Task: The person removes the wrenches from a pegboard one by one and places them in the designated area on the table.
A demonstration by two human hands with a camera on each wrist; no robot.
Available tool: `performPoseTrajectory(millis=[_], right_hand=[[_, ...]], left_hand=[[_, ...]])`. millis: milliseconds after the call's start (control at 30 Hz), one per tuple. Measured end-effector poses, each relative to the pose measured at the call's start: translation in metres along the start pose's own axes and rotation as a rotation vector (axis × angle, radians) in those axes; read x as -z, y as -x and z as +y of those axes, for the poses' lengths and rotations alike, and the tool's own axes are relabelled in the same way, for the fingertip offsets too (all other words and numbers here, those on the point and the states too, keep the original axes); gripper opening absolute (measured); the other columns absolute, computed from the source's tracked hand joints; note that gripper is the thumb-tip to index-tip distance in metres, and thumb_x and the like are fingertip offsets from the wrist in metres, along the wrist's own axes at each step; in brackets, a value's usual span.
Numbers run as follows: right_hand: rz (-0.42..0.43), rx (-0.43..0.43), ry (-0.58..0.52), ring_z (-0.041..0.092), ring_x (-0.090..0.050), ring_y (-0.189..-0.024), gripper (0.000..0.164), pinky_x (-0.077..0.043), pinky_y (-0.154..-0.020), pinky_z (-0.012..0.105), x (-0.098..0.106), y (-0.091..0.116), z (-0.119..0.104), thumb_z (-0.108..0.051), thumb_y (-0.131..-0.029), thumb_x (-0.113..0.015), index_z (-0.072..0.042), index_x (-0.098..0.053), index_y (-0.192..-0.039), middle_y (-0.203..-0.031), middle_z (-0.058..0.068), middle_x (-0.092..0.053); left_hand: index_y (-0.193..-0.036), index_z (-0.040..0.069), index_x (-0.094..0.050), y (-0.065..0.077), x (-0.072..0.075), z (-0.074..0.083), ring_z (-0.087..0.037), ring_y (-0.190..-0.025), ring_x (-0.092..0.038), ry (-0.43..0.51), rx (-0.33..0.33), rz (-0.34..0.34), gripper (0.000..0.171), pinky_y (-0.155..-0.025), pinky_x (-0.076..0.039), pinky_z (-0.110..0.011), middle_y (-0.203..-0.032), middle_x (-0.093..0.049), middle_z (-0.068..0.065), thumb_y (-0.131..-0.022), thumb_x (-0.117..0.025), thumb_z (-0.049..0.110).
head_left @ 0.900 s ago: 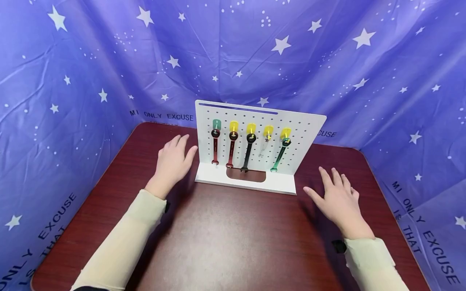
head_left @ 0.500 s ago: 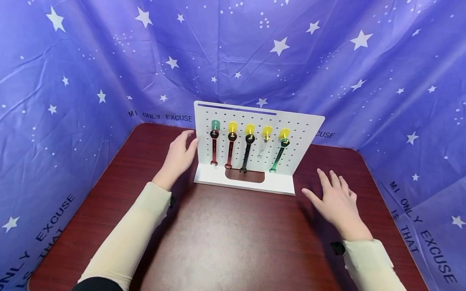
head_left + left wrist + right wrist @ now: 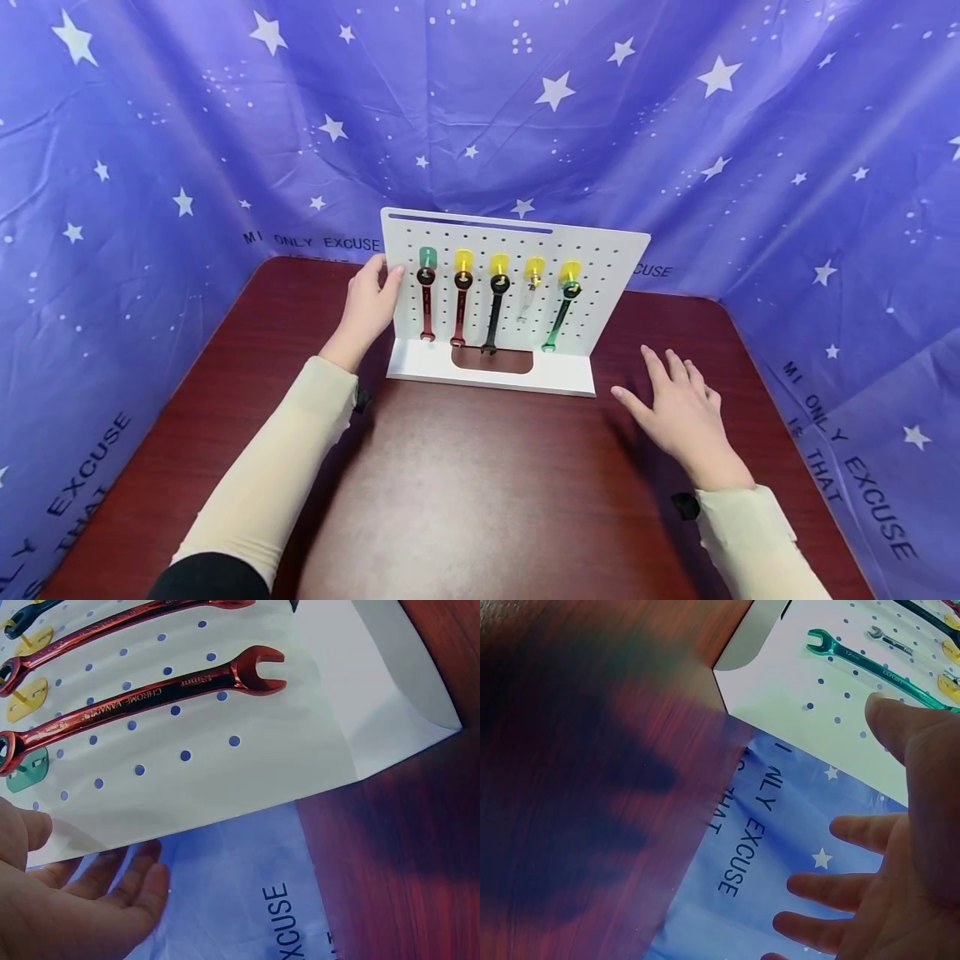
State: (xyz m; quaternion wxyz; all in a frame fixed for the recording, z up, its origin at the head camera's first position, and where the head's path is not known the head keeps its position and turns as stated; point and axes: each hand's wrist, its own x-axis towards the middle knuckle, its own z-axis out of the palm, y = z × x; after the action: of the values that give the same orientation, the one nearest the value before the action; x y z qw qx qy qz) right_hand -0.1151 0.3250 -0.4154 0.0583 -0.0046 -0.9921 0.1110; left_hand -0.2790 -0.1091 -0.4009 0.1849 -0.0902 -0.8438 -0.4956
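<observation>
The left hand (image 3: 369, 304) is at the near-left side edge of the white pegboard (image 3: 480, 308), thumb before it and loosely bent fingers behind; whether they press the board I cannot tell. From that hand the board lies towards 3 o'clock on the worktop (image 3: 450, 483), its long axis running roughly 9 to 3, five wrenches (image 3: 427, 308) hanging on its front. The right hand (image 3: 678, 408) is farther off, fingers spread, holding nothing, with the board towards its 10 o'clock.
</observation>
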Motion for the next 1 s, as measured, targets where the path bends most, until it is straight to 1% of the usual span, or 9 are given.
performPoseTrajectory(millis=[100,200,333,433,600,767,1000], right_hand=[[-0.002,0.001,0.007,0.060,-0.024,-0.135,0.088,-0.023,-0.091,0.079,-0.001,0.000,-0.001,-0.068,-0.096,-0.052,-0.009,-0.031,-0.157,-0.151,0.037,-0.030],[0.000,0.005,0.010,0.059,-0.026,-0.135,0.086,-0.024,-0.091,0.078,-0.001,0.000,-0.002,-0.067,-0.096,-0.052,-0.008,-0.032,-0.157,-0.150,0.037,-0.031],[0.006,0.019,0.007,0.058,-0.030,-0.132,0.083,-0.028,-0.090,0.077,-0.001,-0.001,-0.004,-0.064,-0.098,-0.052,-0.007,-0.033,-0.156,-0.148,0.036,-0.035],[0.017,0.032,0.002,0.058,-0.036,-0.128,0.080,-0.031,-0.089,0.077,0.000,-0.002,-0.005,-0.059,-0.100,-0.053,-0.004,-0.035,-0.155,-0.146,0.035,-0.040],[0.037,0.044,-0.009,0.057,-0.044,-0.122,0.076,-0.035,-0.087,0.075,-0.002,-0.005,-0.008,-0.054,-0.101,-0.055,0.000,-0.039,-0.152,-0.141,0.034,-0.047],[0.035,0.047,-0.040,0.057,-0.047,-0.119,0.071,-0.036,-0.089,0.074,-0.003,-0.009,-0.012,-0.049,-0.101,-0.058,0.000,-0.041,-0.151,-0.139,0.034,-0.049],[0.023,0.058,-0.133,0.054,-0.048,-0.123,0.070,-0.038,-0.095,0.069,-0.005,-0.015,-0.018,-0.050,-0.102,-0.056,0.000,-0.043,-0.149,-0.138,0.034,-0.050]], left_hand=[[-0.112,-0.002,-0.064,-0.001,-0.001,-0.001,-0.033,-0.086,-0.063,-0.016,0.007,0.020,0.022,-0.077,-0.050,-0.047,-0.097,-0.069,-0.020,-0.106,-0.056,0.018],[-0.107,-0.002,-0.065,-0.002,-0.001,-0.003,-0.032,-0.083,-0.063,-0.020,0.026,0.031,0.020,-0.074,-0.051,-0.045,-0.093,-0.068,-0.019,-0.105,-0.056,0.017],[-0.106,-0.002,-0.064,-0.003,-0.001,-0.005,-0.031,-0.082,-0.062,-0.001,0.052,0.026,0.021,-0.073,-0.051,-0.045,-0.092,-0.067,-0.019,-0.106,-0.056,0.017],[-0.106,-0.002,-0.064,-0.003,-0.001,-0.005,-0.031,-0.082,-0.061,0.013,0.065,0.015,0.022,-0.073,-0.051,-0.045,-0.091,-0.066,-0.019,-0.106,-0.054,0.017],[-0.104,-0.004,-0.063,-0.003,-0.002,-0.005,-0.032,-0.082,-0.060,0.047,0.088,0.023,0.021,-0.073,-0.051,-0.044,-0.091,-0.066,-0.020,-0.106,-0.055,0.016],[-0.105,-0.005,-0.064,-0.003,-0.005,-0.004,-0.032,-0.084,-0.063,0.079,0.097,0.041,0.021,-0.075,-0.053,-0.045,-0.096,-0.069,-0.021,-0.105,-0.056,0.015],[-0.108,-0.006,-0.066,-0.006,-0.008,-0.001,-0.032,-0.088,-0.066,0.094,0.112,0.046,0.020,-0.079,-0.055,-0.045,-0.100,-0.070,-0.022,-0.105,-0.057,0.012]])
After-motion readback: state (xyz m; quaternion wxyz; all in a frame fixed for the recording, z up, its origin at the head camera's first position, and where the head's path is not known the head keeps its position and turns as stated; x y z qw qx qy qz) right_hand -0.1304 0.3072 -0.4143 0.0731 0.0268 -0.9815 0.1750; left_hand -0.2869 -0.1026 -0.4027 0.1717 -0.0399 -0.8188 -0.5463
